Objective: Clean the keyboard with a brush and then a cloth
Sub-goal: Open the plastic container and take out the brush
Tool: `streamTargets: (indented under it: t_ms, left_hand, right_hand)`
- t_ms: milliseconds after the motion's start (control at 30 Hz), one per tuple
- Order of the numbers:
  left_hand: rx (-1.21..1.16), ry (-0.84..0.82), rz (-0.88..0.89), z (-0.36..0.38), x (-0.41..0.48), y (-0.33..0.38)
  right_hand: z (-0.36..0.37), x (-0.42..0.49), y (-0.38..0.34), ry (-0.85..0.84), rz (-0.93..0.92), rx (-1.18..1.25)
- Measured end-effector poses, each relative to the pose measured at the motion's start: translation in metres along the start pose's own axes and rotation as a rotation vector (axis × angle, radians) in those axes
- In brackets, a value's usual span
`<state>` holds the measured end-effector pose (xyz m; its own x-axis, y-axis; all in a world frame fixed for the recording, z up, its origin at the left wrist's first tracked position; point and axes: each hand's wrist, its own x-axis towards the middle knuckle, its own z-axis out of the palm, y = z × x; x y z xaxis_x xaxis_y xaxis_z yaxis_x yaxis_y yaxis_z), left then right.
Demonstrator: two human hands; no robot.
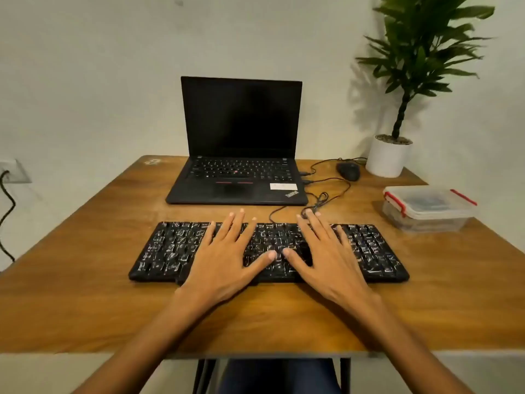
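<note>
keyboard (170, 251): black, full-width, wired; keys streaked with white residue. lies flat on the table (85, 251) near the front edge, just in front of the laptop (241, 143).

status, judged: cleaning not yet begun. no brush or cloth in view.

risks, judged: the laptop's open keys sit close behind, so residue brushed away from the person would likely land there. the cable (326, 194) lies in loose loops off the keyboard's far edge, and shifting the keyboard could snag it and drag the mouse (348, 170). the keyboard appears plugged in, so pressing its keys may send input if the dark-screened laptop is only asleep.

left hand (224, 260), right hand (329, 257): both palm down over the middle of the keyboard. fingers (235, 223) straight and spread, released, grasping nothing. thumb tips almost meet above the lower key rows, and the fingertips reach past the far edge, the right ones over the cable. whether they rest on the keys or hover just above cannot be told. both ends of the keyboard are uncovered.

container (426, 209): clear plastic with red clips, lid on, to the right of the keyboard and apart from it. contents too blurred to name.

plant (387, 157): in a white pot at the far right corner, beside the mouse.

wall socket (14, 172): at left, off the table, with a dark cord hanging from it.
</note>
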<state>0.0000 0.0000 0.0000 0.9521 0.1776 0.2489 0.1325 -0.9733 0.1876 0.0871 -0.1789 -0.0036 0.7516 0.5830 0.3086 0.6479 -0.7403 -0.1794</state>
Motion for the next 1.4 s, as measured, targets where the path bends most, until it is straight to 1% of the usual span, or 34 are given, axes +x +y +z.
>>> streamTargets:
  t_ms: [33, 200, 400, 567, 767, 1067, 1200, 1400]
  left_hand:
    - [0.007, -0.008, -0.001, 0.000, -0.003, 0.002]
    - [0.080, 0.056, 0.014, 0.011, -0.011, 0.006]
    - [0.072, 0.063, 0.036, 0.012, -0.004, 0.015]
    - [0.053, 0.049, 0.093, 0.013, 0.014, 0.035]
    - [0.048, 0.055, 0.196, 0.021, 0.053, 0.078]
    - [0.026, 0.000, 0.384, 0.045, 0.123, 0.168]
    - [0.015, -0.041, 0.423, 0.049, 0.154, 0.199]
    - [0.026, -0.024, 0.433, 0.061, 0.186, 0.225]
  right_hand:
    - [0.000, -0.003, 0.000, -0.021, 0.007, 0.002]
    - [0.002, -0.013, 0.003, -0.032, 0.002, 0.014]
    - [-0.001, -0.013, 0.006, -0.032, -0.026, 0.010]
    - [-0.008, -0.010, 0.027, -0.014, -0.014, -0.002]
    - [-0.028, -0.007, 0.079, 0.036, 0.038, -0.041]
    - [-0.056, 0.002, 0.173, 0.122, 0.200, -0.048]
    - [-0.063, 0.010, 0.211, 0.147, 0.265, -0.054]
    - [-0.064, 0.026, 0.252, 0.181, 0.307, -0.142]
